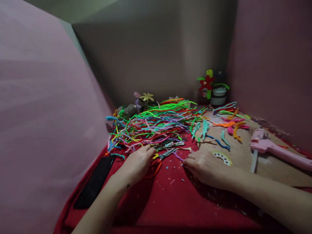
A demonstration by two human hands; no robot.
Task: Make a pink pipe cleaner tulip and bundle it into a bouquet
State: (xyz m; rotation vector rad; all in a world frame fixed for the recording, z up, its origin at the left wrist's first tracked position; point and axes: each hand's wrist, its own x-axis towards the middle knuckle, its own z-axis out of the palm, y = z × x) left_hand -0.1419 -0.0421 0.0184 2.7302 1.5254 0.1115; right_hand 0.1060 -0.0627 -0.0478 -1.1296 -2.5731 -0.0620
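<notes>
My left hand (140,161) is closed, its fingers curled down beside the scissors (167,153). What it holds, if anything, is hidden. The scissors lie on the red cloth, grey blades pointing right and orange handles partly behind that hand; a short yellow piece shows next to its fingertips. To the right, my right hand (204,167) has its fingers pinched together at the end of a purple pipe cleaner (177,157). Beyond both hands spreads a large heap of pipe cleaners (158,122) in green, pink, red, blue and purple.
A black phone (94,183) lies at left on the red cloth (170,204). At right, a board (240,154) carries bent pipe-cleaner pieces, a white-and-yellow ring (222,158) and a pink glue gun (268,146). A lidded cup (218,96) and a red flower (206,83) stand behind.
</notes>
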